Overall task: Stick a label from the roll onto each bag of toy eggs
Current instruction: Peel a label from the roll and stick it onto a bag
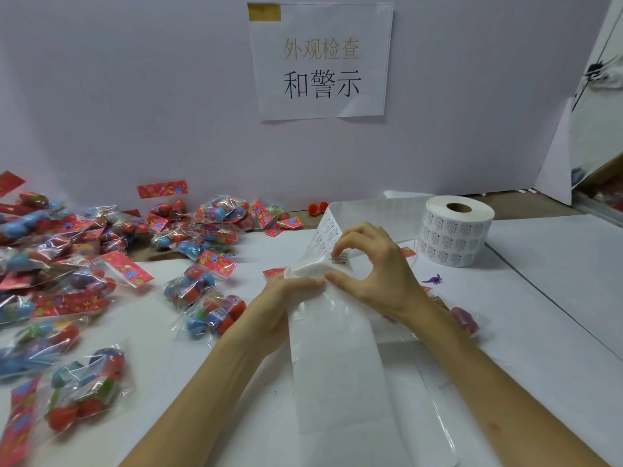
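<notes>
Head view, starting well left of the roll: bags (84, 264) of eggs lie heaped on the bench (539, 298), loose and within reach, so I can pull one over once a label is free. Closer to the roll, my left hand (286, 298) grips the strip (333, 348), thumb on top, bending it into a fold so a label's edge lifts off the backing. My right hand (381, 274), just left of the roll, pinches that label (338, 257) between thumb and forefinger at the fold. The other fingers are spread clear, I judge to keep them off the glue. The strip runs back to the roll (455, 230), which stands on end so it pays out freely. One bag (465, 320) lies in front of the roll under my right wrist, probably next for labelling.
</notes>
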{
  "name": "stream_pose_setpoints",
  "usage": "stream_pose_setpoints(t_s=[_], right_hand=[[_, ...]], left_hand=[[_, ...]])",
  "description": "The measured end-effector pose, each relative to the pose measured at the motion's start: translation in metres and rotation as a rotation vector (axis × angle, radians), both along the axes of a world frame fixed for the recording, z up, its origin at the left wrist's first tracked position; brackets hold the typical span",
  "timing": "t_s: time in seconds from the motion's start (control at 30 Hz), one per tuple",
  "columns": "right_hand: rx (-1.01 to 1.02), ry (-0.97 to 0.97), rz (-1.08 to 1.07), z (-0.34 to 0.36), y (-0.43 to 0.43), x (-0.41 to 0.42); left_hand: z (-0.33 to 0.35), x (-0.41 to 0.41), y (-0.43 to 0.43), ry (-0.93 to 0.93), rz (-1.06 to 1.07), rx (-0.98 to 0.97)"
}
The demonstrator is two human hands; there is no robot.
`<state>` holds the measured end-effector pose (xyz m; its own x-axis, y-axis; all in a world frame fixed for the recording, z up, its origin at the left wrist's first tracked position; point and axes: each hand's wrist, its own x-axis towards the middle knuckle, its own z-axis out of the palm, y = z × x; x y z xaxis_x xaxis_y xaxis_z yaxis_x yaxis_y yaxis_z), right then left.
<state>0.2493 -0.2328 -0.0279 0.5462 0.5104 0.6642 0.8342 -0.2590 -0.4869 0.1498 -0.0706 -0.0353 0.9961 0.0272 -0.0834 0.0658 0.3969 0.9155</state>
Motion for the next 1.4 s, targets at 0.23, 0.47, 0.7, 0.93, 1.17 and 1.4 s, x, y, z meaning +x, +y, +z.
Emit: stream_pose_setpoints(t_s=[0.23,0.47,0.7,0.93,1.17,1.4], right_hand=[[0.026,0.019,-0.025,0.001,0.001,-0.003],[0.044,-0.015,-0.055,0.001,0.002,-0.007],[0.087,0.053,-0.047,0.000,0.001,-0.004],[0.350,0.166,-0.210,0.011,-0.010,0.007],[0.490,0.235,-0.230,0.015,-0.018,0.012],[0.380,0.143,-0.196,0.008,-0.011,0.013]], left_hand=[[0.002,0.001,0.000,0.002,0.015,0.044],[-0.001,0.003,0.000,-0.035,0.030,0.108],[-0.002,0.003,-0.002,-0.017,0.011,0.223],[0.005,-0.003,0.000,0.037,-0.196,0.327],[0.010,-0.015,0.000,0.263,-0.642,0.740],[0.004,0.001,0.000,0.033,-0.132,0.618]])
